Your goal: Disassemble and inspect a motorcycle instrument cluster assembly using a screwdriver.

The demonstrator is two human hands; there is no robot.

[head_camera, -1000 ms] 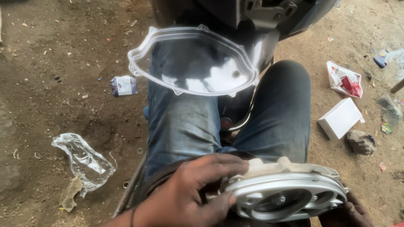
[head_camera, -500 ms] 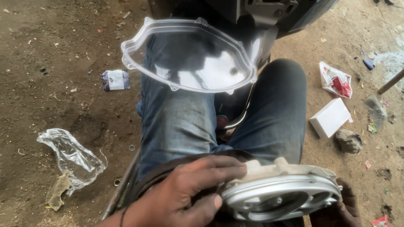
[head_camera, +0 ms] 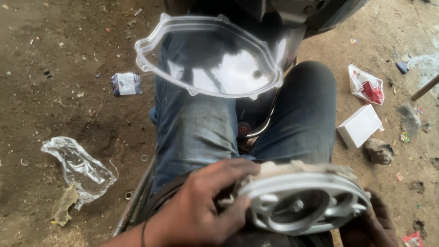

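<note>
My left hand (head_camera: 201,206) grips the left side of a silver-grey instrument housing (head_camera: 302,203) with round openings, held over my lap. My right hand (head_camera: 372,224) holds the housing's right underside; only part of that hand shows at the frame's lower right. A clear plastic lens cover (head_camera: 208,57) rests on my left knee, in front of a dark vehicle body (head_camera: 297,13). My legs are in blue jeans (head_camera: 196,123).
The ground is bare dirt. A crumpled clear plastic bag (head_camera: 77,167) lies at the left, a small printed packet (head_camera: 125,83) beyond it. At the right lie a white box (head_camera: 360,126), a red-and-white wrapper (head_camera: 366,84) and a stone (head_camera: 379,151).
Both hands keep hold of the housing. The view has shifted slightly, so the housing and the lens cover sit a little further left in the frame.
</note>
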